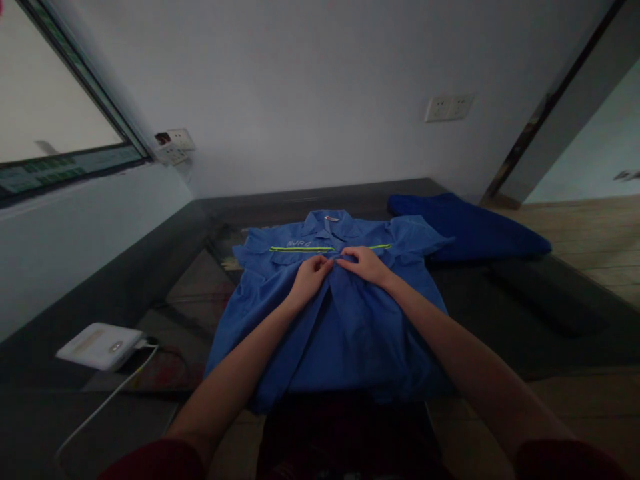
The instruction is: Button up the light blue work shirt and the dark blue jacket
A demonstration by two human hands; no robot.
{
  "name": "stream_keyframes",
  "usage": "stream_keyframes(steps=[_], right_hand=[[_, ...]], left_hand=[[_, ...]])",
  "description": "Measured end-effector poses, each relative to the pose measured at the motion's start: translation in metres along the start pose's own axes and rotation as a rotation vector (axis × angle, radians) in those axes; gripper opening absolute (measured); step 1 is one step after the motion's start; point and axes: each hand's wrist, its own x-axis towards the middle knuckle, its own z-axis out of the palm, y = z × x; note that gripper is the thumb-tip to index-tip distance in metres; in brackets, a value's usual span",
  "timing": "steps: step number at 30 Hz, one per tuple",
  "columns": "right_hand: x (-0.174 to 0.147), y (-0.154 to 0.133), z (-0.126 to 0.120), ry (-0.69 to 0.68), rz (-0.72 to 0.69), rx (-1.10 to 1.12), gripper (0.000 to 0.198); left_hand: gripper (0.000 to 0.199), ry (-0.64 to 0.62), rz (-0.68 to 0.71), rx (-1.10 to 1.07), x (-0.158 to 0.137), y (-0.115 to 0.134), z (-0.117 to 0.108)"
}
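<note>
A blue short-sleeved work shirt (345, 353) lies spread on the dark table, its collar pointing to the wall. Yellow-green stripes and pale lettering cross its chest. Just below the stripe, my left hand (311, 275) pinches one edge of the front opening between thumb and fingers. Close beside it, my right hand (365, 265) pinches the opposite front edge. The fingertips of both hands almost meet at the shirt's middle. Whether a button lies between them is too small to tell. Below my hands the front panels hang apart in a narrow gap.
A folded dark blue cloth (470, 223) lies on the table (500, 313) at the right. To the left stands a white box-shaped device (103, 345) with a white cable (107, 400) running over the table's front edge. Sockets (450, 107) sit on the wall behind.
</note>
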Motion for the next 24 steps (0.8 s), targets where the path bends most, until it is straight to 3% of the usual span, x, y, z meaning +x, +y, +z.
stream_keyframes(steps=[11, 19, 24], right_hand=[[0.000, 0.011, -0.012, -0.167, 0.019, 0.093, 0.034], [-0.001, 0.006, -0.016, -0.141, -0.002, 0.069, 0.026], [-0.002, -0.001, -0.012, -0.112, -0.022, 0.040, 0.024]], left_hand=[[0.023, -0.067, 0.064, 0.084, 0.001, 0.006, -0.001], [0.021, -0.123, 0.087, 0.183, -0.003, 0.014, -0.001], [0.018, -0.070, 0.175, 0.325, -0.007, 0.018, -0.002]])
